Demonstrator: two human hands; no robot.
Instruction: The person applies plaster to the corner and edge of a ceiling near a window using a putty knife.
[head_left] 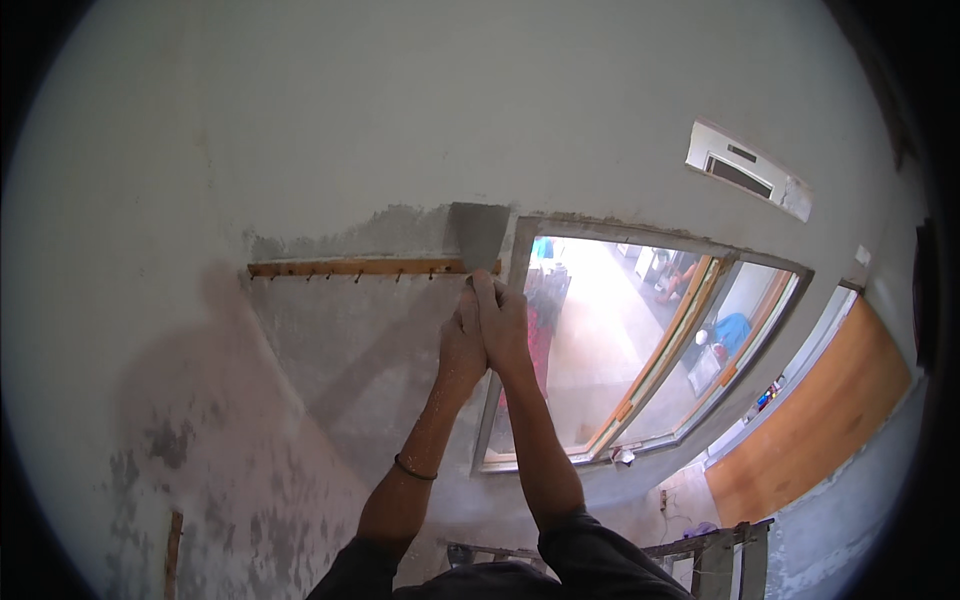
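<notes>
With both arms stretched up, I grip a wide scraper (480, 234) against the wall. My left hand (462, 345) and my right hand (503, 325) are closed together around its handle, which the fingers mostly hide. The flared grey blade points upward, its top edge at the wall surface. Left of the blade runs a rough dark grey patch (390, 232) where the pale coating is gone. Just below that patch, a wooden strip (340, 268) with several hooks or pegs crosses the wall and ends near my hands.
A framed window (590, 330) stands close to the right of my hands, with a room and a person behind the glass. Farther right are a small wall opening (745, 170) and an orange-brown door panel (820, 400). Wooden framing (720, 555) lies below me.
</notes>
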